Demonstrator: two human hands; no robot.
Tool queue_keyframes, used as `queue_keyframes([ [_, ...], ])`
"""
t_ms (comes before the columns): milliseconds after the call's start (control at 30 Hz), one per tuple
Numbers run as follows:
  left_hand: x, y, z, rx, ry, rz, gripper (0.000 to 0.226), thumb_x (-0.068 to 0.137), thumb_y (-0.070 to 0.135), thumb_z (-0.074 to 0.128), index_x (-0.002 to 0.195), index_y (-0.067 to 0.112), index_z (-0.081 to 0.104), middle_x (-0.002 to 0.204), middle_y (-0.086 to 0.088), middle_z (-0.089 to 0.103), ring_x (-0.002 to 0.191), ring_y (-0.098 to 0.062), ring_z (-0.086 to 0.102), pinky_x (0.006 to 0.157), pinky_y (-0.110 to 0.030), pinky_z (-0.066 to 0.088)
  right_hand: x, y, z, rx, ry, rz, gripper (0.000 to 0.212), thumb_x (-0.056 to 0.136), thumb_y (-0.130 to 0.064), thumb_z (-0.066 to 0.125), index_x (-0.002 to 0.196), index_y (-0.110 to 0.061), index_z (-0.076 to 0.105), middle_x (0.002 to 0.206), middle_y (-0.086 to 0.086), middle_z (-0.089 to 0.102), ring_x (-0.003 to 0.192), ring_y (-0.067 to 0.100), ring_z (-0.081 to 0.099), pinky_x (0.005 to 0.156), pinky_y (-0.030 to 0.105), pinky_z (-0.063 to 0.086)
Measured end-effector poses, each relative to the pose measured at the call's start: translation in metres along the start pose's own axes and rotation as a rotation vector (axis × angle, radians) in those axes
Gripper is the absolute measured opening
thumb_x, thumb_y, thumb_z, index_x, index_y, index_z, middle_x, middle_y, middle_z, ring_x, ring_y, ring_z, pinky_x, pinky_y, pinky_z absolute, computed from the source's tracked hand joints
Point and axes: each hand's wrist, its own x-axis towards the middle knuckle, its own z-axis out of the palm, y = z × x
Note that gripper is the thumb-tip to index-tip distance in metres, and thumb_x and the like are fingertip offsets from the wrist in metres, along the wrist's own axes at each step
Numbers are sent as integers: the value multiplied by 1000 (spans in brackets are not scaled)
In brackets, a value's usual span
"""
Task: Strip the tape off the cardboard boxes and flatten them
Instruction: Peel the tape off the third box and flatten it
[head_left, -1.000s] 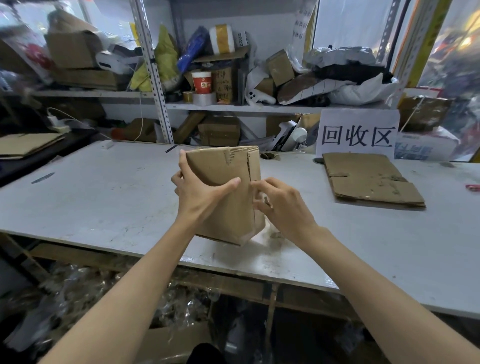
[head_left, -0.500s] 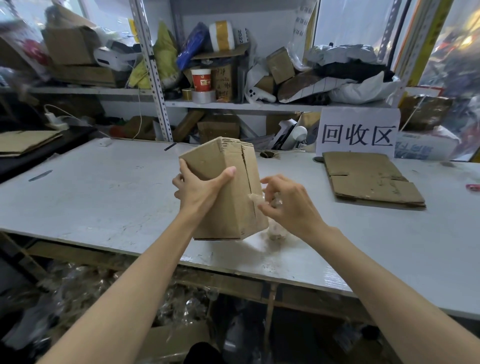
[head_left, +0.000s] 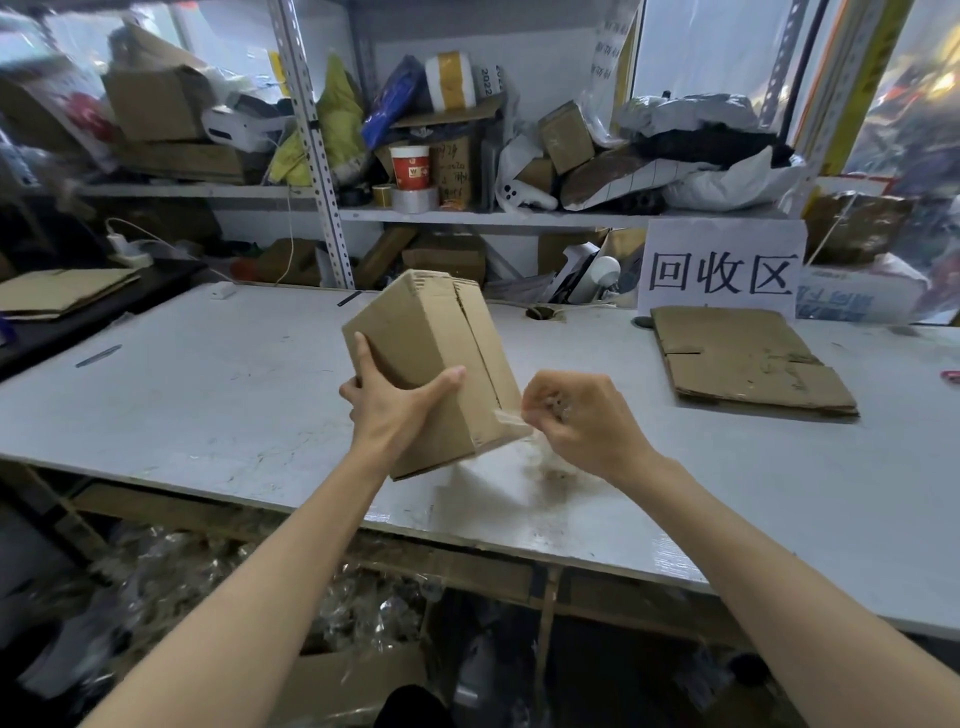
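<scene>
Head view, centre of frame: left hand (head_left: 400, 410) grips the cardboard box (head_left: 426, 343), thumb across the front face and fingers round the left edge, so the box is tilted with its lower part just above the table (head_left: 208, 405). Right hand (head_left: 582, 415) is curled tight, pinching a clear tape (head_left: 508, 415) strand that runs to the box's lower right corner.

Risks, my read:
- The thin strand could snap under a sharp pull and leave a stub on the corner.
- Tape may tear off the paper face.
- Held by one hand only, the box could twist or slip out.
- The wad could stick to the fingers.

Containers:
- The held box shows a split seam down its front. Flaps are closed, so its contents are unseen.
- Red paper cup (head_left: 410, 167) on the shelf, upper centre. I cannot tell what is inside.
- Carton (head_left: 358, 675) under the table, bottom centre, with clear crumpled scrap above it. It is blurred.

Flattened cardboard (head_left: 748, 358) lies at right, well apart from the hands.
</scene>
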Motion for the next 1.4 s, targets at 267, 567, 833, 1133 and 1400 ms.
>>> queue_keyframes([
  [267,0,4,9,13,-57,-19,138,45,73,75,154,41,-3,143,-8,23,131,-35,34,106,-51,36,1,10,-6,-169,52,96,39,83,-35,70,119,-29,56,97,-3,59,70,16,59,62,27,41],
  [567,-5,15,19,-26,-34,-129,140,42,74,72,154,38,-4,144,-12,23,132,-39,35,109,-57,35,-8,6,13,-35,-24,-39,53,76,-31,77,126,-23,63,134,-6,57,139,17,29,110,33,31],
  [833,-7,15,21,97,-161,-106,152,37,74,76,153,37,-15,146,-9,18,135,-37,31,111,-55,34,-9,11,14,144,72,106,50,64,-15,86,111,-14,69,82,1,61,77,17,60,70,12,46],
  [1133,-8,14,25,62,-71,-164,154,24,84,69,153,34,1,140,-11,25,132,-38,33,107,-55,38,-9,3,7,333,110,125,34,63,-15,87,96,-15,76,96,0,55,89,12,56,81,27,51],
  [1400,-8,16,23,113,-104,-194,165,17,91,65,153,33,-9,143,-11,21,136,-40,30,110,-58,35,-15,-6,18,349,151,159,24,65,-15,86,86,-13,78,94,-4,71,98,18,62,87,44,52],
])
